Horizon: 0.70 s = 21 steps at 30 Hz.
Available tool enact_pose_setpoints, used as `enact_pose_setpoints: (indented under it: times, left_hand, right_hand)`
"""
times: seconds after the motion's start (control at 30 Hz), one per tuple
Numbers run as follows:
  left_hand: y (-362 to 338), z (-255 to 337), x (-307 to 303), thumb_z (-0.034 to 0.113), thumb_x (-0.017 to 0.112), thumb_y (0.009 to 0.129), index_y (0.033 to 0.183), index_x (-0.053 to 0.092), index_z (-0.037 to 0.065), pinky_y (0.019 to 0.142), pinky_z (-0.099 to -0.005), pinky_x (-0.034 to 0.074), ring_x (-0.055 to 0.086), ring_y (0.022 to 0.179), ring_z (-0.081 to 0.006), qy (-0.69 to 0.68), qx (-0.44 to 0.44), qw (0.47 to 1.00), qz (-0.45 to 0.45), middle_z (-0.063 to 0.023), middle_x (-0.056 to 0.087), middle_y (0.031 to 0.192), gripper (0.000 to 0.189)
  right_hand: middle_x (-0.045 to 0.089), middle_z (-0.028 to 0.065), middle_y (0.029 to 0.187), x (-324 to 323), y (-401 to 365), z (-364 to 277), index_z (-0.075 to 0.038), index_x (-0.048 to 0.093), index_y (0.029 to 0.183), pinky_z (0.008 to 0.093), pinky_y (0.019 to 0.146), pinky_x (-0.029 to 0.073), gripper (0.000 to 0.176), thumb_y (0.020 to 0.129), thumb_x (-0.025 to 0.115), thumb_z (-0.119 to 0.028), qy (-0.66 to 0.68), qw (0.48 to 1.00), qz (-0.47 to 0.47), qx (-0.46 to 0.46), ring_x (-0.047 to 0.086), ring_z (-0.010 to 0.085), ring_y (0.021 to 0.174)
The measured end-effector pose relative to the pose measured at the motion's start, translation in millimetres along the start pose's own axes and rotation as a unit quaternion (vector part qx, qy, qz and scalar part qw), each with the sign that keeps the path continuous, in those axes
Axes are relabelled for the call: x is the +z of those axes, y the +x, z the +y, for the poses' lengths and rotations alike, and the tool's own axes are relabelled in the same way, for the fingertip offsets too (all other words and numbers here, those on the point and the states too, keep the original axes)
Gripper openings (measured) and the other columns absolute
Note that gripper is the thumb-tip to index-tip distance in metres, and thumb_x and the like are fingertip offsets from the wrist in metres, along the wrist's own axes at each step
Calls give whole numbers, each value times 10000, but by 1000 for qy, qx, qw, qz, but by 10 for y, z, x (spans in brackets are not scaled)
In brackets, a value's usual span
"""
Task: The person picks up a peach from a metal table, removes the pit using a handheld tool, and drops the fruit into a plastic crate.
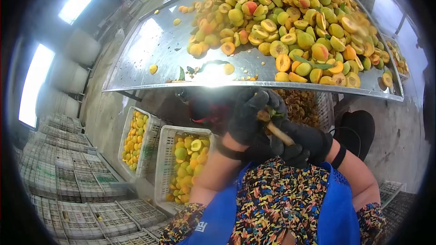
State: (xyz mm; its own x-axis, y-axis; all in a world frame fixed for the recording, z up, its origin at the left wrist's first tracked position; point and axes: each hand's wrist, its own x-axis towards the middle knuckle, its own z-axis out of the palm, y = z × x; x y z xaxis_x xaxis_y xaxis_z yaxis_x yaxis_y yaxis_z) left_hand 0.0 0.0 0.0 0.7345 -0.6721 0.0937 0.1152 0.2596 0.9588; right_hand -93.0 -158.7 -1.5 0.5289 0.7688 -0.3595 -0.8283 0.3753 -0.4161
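Both hands wear black gloves and meet close together in front of my chest, below the table's near edge. My right hand (296,153) is closed round the lower end of a wooden-handled tool (280,133), which slants up to the left. The tool's brownish upper end lies against my left hand (247,114). Closed fingers of that hand surround a greenish peach (272,111), of which only a small part shows. On the metal table (150,73) lies a large heap of peaches (305,41), many cut in half with yellow flesh, some with leaves.
Two crates (160,165) of yellow-green peaches stand on the floor at left. Under the table, a crate (325,109) holds brown pits or scraps. Stacked crates (68,177) fill the lower left. A black round seat-like object (359,129) stands to the right.
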Motion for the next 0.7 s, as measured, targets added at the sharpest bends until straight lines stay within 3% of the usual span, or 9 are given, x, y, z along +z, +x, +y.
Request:
enact_pose_setpoints:
  times: [0.1,0.17,0.27,0.4,0.47,0.53,0.6,0.67,0.7]
  left_hand:
    - [112,-122,144,391,576,880,865,557,80,716,-352,493,570,809,-232,27,90,992,89,-69,570,830,312]
    - [111,-147,174,376,557,896,872,554,84,720,-347,493,570,818,-228,68,80,987,124,-66,563,834,293]
    - [138,-270,246,357,526,920,890,548,90,730,-343,493,572,835,-225,78,63,982,161,-62,555,847,270]
    - [241,-688,145,327,482,948,967,537,94,772,-350,501,583,890,-225,-30,87,984,151,-60,566,910,240]
    - [295,-793,136,271,486,953,1022,534,93,802,-344,509,587,929,-210,91,156,972,149,-61,576,947,196]
    - [365,-807,99,200,542,919,1053,538,82,793,-332,526,594,923,-191,-146,101,970,167,-64,585,960,178]
    - [333,-673,70,116,595,871,1071,543,70,761,-315,542,604,900,-177,88,111,967,214,-66,592,960,212]
    - [266,-598,-198,159,573,884,1046,565,56,757,-316,525,602,871,-180,155,131,944,259,-73,604,945,193]
    - [200,-556,-417,181,562,890,1033,575,49,754,-316,517,600,856,-182,149,144,934,292,-77,611,937,196]
  right_hand:
    - [350,-60,432,-171,21,-98,-84,602,833,208,278,248,618,921,316,-625,80,992,-97,7,307,51,302]
    - [368,-66,446,-238,69,-91,-80,607,817,189,290,235,618,921,325,-620,102,981,-164,11,318,41,317]
    - [355,-65,431,-321,30,-72,-84,607,784,186,287,234,640,920,305,-632,147,985,-83,28,318,36,315]
    - [341,-57,411,-546,20,1,-89,603,795,204,266,234,594,941,311,-585,145,984,-97,-17,297,50,283]
    - [340,-51,407,-570,-1,-30,-87,597,786,208,265,234,586,951,304,-567,83,987,-128,-44,290,49,280]
    - [345,-58,405,-561,-107,-35,-53,602,776,200,271,243,643,941,295,-593,132,985,-101,-44,303,41,287]
    - [360,-43,406,-664,-220,-73,-29,608,784,211,283,273,659,939,304,-592,153,984,-75,-51,336,61,297]
    - [385,-5,410,-934,-354,-85,-13,616,810,243,299,323,635,944,332,-565,149,986,-51,-59,390,111,309]
    - [403,20,421,-1146,-331,-61,-5,618,822,271,331,358,606,946,354,-536,-192,976,75,-70,434,146,342]
